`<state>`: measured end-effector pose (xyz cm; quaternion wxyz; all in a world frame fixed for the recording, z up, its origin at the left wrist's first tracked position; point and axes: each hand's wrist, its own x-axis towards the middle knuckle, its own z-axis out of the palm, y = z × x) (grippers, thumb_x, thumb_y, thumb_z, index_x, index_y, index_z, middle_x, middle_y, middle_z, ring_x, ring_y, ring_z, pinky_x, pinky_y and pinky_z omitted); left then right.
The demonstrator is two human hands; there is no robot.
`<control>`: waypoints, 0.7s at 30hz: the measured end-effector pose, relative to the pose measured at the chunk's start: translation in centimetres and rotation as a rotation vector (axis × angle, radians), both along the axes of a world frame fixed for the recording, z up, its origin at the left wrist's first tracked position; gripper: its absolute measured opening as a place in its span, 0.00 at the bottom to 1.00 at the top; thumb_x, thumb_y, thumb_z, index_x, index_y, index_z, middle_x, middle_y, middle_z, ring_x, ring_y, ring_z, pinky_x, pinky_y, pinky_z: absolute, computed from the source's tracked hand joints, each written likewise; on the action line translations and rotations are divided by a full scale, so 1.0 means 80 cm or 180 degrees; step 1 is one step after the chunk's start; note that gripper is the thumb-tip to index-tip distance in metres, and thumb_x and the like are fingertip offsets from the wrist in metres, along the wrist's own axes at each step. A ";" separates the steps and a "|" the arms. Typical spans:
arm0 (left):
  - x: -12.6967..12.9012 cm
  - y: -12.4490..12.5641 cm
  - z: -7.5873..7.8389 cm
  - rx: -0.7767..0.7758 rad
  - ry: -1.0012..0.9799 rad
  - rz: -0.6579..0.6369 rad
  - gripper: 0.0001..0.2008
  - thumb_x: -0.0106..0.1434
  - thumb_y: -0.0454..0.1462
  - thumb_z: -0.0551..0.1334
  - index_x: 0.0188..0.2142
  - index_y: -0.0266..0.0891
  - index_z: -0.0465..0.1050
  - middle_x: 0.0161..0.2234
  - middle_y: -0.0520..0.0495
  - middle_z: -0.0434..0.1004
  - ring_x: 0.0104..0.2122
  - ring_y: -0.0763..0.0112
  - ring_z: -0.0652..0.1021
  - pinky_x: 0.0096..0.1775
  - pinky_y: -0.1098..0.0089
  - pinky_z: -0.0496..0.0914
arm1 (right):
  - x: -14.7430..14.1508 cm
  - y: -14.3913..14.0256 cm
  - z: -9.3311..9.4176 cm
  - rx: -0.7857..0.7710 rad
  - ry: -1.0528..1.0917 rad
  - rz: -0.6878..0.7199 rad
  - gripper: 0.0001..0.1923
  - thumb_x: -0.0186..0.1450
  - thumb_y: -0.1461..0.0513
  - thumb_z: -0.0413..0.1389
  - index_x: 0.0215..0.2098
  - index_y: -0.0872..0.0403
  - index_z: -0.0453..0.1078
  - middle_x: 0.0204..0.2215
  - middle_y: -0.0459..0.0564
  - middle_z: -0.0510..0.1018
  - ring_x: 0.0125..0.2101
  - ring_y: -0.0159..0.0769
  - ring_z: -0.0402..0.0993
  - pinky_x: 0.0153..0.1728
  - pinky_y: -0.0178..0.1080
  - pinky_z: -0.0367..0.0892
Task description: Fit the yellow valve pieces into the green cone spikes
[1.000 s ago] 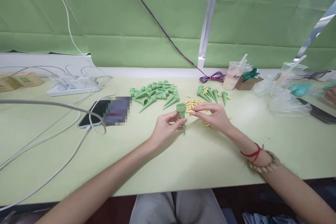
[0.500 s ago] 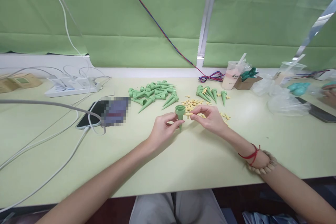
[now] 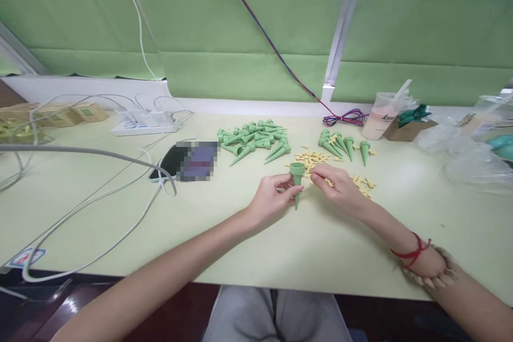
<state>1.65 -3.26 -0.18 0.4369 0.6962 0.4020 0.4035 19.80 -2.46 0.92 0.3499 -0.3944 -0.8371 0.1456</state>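
My left hand [image 3: 274,197] is closed around a green plastic watering spike [image 3: 297,170], held upright with its cup-shaped end up and its point down. Just right of the spike is my right hand [image 3: 334,184], fingertips pinched together and a small gap away from it. Whether a piece is between those fingertips I cannot make out. Behind and beside the right hand lie many small yellow nozzles [image 3: 312,158], with more of them [image 3: 363,184] past the wrist. Beyond the left hand is a heap of green spikes [image 3: 262,139].
At the back right a smaller group of green spikes [image 3: 348,145] lies with yellow nozzles. A drink cup [image 3: 379,117], a small brown box [image 3: 411,129] and plastic bags [image 3: 465,163] stand farther right. On the left are a phone [image 3: 168,163], a power strip [image 3: 146,123] and loose white cables [image 3: 112,187].
The view has turned left, so everything appears farther right. Half a second ago my right fingers held a yellow nozzle against the spike's side; now they are slightly apart from it.
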 end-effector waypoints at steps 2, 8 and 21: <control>-0.001 0.001 -0.002 0.0412 0.0198 0.0109 0.13 0.56 0.40 0.59 0.19 0.35 0.63 0.20 0.53 0.64 0.24 0.76 0.67 0.25 0.76 0.68 | -0.003 -0.002 0.002 -0.0550 0.0205 0.0036 0.19 0.67 0.57 0.41 0.20 0.53 0.53 0.18 0.43 0.58 0.21 0.30 0.56 0.25 0.34 0.54; 0.004 0.000 0.005 -0.0364 -0.0302 -0.0129 0.12 0.55 0.42 0.60 0.25 0.35 0.67 0.24 0.50 0.68 0.26 0.75 0.71 0.27 0.73 0.71 | -0.002 0.003 -0.003 -0.1005 0.0494 0.0210 0.20 0.67 0.53 0.38 0.21 0.53 0.52 0.18 0.43 0.59 0.21 0.29 0.58 0.25 0.34 0.57; 0.002 0.000 0.005 -0.0296 -0.0143 -0.0138 0.13 0.54 0.43 0.60 0.23 0.34 0.68 0.21 0.51 0.68 0.23 0.75 0.71 0.25 0.73 0.70 | -0.005 0.001 -0.002 -0.0492 0.0177 -0.0074 0.18 0.66 0.56 0.43 0.19 0.53 0.54 0.18 0.44 0.60 0.22 0.30 0.58 0.25 0.34 0.56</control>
